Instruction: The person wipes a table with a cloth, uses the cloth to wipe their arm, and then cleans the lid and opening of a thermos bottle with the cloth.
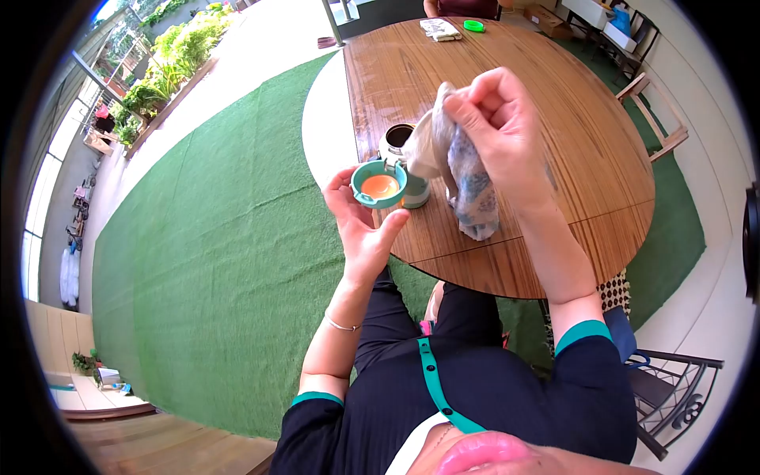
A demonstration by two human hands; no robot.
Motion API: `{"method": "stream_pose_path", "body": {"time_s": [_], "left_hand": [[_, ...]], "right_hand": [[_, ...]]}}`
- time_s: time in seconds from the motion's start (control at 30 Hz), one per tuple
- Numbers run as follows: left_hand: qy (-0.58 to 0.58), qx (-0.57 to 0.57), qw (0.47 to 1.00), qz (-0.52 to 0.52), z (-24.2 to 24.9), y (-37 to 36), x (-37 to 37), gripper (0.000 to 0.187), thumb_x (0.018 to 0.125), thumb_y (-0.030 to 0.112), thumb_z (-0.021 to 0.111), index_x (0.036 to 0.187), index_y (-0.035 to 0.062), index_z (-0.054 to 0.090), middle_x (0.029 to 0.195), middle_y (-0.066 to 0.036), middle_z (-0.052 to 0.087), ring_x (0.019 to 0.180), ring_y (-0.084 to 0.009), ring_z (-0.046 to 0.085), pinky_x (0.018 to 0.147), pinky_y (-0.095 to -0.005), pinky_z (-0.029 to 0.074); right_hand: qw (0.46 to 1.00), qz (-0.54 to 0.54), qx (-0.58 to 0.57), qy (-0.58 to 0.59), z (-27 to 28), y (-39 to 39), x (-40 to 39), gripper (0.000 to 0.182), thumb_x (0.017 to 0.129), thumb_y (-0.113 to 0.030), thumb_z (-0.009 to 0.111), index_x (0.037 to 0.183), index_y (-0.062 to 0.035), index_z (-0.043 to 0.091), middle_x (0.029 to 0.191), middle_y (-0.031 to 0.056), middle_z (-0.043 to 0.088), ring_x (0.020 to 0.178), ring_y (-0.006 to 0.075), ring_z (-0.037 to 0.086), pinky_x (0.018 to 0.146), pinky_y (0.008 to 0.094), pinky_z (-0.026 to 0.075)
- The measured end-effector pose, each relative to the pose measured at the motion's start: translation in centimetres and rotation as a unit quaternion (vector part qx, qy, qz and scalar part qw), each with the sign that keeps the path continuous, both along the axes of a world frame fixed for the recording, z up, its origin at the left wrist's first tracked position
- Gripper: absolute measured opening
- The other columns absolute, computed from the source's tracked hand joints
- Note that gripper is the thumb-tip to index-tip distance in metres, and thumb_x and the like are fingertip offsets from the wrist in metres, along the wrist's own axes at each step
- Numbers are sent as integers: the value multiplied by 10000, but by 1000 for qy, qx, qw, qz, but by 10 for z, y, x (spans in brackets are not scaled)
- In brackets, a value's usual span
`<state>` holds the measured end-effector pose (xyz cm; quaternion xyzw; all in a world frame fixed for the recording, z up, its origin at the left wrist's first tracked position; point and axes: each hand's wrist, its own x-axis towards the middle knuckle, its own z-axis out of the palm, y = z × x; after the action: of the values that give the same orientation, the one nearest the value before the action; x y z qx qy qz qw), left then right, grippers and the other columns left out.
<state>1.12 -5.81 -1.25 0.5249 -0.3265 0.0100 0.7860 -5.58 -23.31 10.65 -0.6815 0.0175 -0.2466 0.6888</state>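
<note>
My left hand (360,229) grips a teal bottle lid (366,198) with an orange inside turned up toward me. Pinched in my right hand (499,119) is a grey and blue patterned cloth (473,190), which hangs down over the table's near side. Part of the cloth reaches left, close to the lid. Behind the lid, an open-topped bottle (417,193) stands upright near the table's left edge, its dark mouth showing. The cloth and lid hide some of its body.
The round wooden table (570,134) carries a folded cloth (440,30) and a green ring-shaped item (474,26) at its far side, where another person (467,8) sits. A metal chair (673,396) stands at my right. Green carpet (206,237) covers the floor to the left.
</note>
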Motion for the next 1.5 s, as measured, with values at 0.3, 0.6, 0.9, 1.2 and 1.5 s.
{"method": "stream_pose_path", "body": {"time_s": [0.3, 0.6, 0.9, 1.2, 1.5], "left_hand": [[108, -13, 988, -111, 18, 14, 43, 597, 861, 32, 736, 1395, 5, 470, 1229, -69, 627, 1141, -152, 607, 1021, -314, 467], [185, -101, 952, -223, -11, -9, 91, 400, 1074, 318, 482, 1378, 59, 474, 1292, -92, 596, 1189, -207, 573, 1042, -419, 453], [216, -32, 961, -172, 9, -49, 95, 635, 1067, 594, 245, 1356, 83, 487, 1253, -48, 590, 1180, -155, 527, 1012, -351, 408], [205, -87, 957, -188, 17, -59, 83, 690, 1066, 590, 236, 1464, 52, 404, 1420, -97, 519, 1341, -198, 472, 1143, -369, 352], [182, -108, 953, -215, 8, -57, 84, 638, 1078, 544, 282, 1444, 43, 429, 1391, -101, 527, 1297, -199, 495, 1115, -372, 369]], "right_hand": [[958, -71, 31, -277, 19, 2, -18, 163, 958, -27, 677, 1015, -74, 532, 951, 6, 644, 854, 41, 592, 776, 192, 480], [989, -21, 52, -139, 8, -82, -5, 123, 966, -80, 681, 1013, -76, 567, 854, -9, 683, 750, 21, 611, 648, 183, 484], [951, -9, -296, -91, 5, -99, 98, 116, 932, -64, 714, 955, -53, 601, 858, -40, 604, 805, 29, 576, 727, 190, 486], [807, 115, -564, -133, -9, -44, 113, 168, 901, -118, 688, 1059, -61, 681, 1055, 112, 611, 973, 307, 644, 846, 382, 543], [658, 79, -749, 14, 14, -31, 90, 215, 910, -132, 625, 1122, -103, 640, 891, 106, 657, 870, 297, 677, 750, 396, 553]]}}
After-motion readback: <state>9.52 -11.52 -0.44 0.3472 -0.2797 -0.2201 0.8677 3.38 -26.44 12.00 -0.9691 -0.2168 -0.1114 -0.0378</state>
